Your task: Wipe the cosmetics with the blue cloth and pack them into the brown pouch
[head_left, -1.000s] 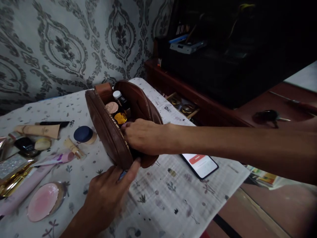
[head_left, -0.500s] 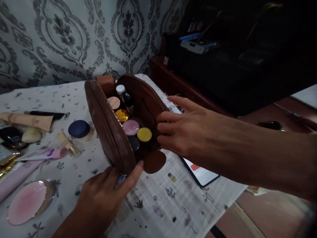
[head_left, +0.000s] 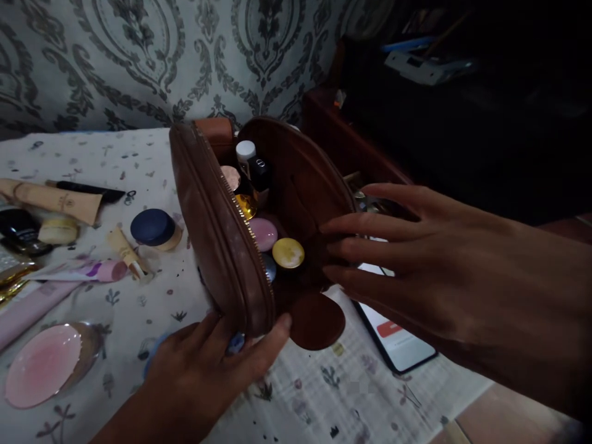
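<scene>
Lying at the lower left of the frame, a round compact with a glossy pink lid is resting on the white cloth-covered desk; a flat beige squeeze tube is lying above it. Farther right, a round jar with a navy-blue lid is standing upright. At the lower centre, the left hand is holding the near end of a brown leather zip bag, its thumb and fingers clasped about the corner. This bag is gaping at the centre, and a round yellow-lidded container is sitting inside it. At the right, the right hand is hanging over the bag's right wall, its fingers standing apart; whether they are touching the leather cannot be told. Partly beneath it, a black-edged smartphone is showing a lit screen.
</scene>
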A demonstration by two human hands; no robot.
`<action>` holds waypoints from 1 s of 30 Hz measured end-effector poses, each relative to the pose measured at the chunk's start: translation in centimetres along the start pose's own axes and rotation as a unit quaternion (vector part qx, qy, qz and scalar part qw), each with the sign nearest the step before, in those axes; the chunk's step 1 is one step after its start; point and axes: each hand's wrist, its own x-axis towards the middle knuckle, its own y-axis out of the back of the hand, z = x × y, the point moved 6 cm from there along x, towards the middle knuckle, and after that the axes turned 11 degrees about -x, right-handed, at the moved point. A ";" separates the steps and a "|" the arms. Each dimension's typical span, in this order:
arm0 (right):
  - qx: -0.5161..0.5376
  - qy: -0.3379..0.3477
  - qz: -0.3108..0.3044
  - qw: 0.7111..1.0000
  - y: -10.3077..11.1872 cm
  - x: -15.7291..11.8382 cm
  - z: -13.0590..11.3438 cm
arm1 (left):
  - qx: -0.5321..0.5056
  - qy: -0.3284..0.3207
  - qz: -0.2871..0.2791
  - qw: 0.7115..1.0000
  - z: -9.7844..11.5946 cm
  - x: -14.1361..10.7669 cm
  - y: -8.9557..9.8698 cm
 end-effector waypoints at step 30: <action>0.370 -0.077 0.222 0.899 -4.3 -4.4 -11.7 | 0.101 0.153 0.054 0.982 -3.7 -7.6 5.6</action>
